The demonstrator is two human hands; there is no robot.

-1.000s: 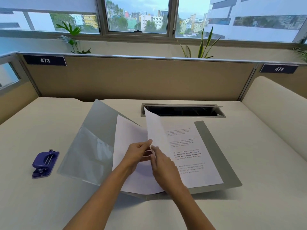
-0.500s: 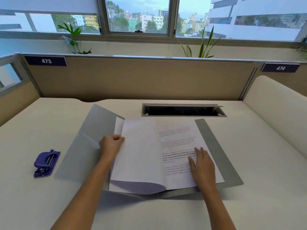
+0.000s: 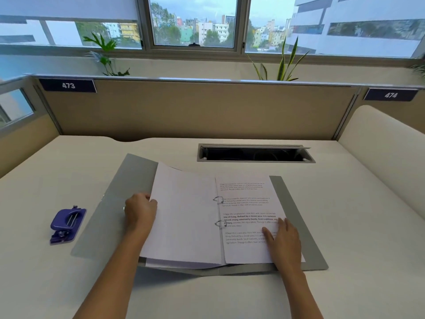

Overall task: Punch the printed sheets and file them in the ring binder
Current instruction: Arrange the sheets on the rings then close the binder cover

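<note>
So, counting it up: one ring binder (image 3: 299, 226) lying open on the table (image 3: 345, 284), two metal rings (upper ring (image 3: 218, 199), lower ring (image 3: 220, 223)) both closed through the paper, one purple hole punch (image 3: 66, 223), and two piles of paper on the rings.

The turned sheets (image 3: 184, 215) lie blank side up on the left half, and the printed sheet (image 3: 246, 203) faces up on the right half. The left grip (image 3: 140, 209) is curled round the outer left edge of the turned sheets, holding them; their top corner lifts a bit off the cover. The right grip (image 3: 284, 240) is wide and flat, fingers straight, pressing on the lower right part of the printed sheet, not holding anything.

The binder sits mid-table, its near edge close to the front of the table. Its grey covers stick out past the paper on both sides. The hole punch sits by itself just off the left cover, not touching it. There's bare table right of the binder and in front of it. Behind it there's a cable slot (image 3: 253, 154), then the partition (image 3: 195, 107).
</note>
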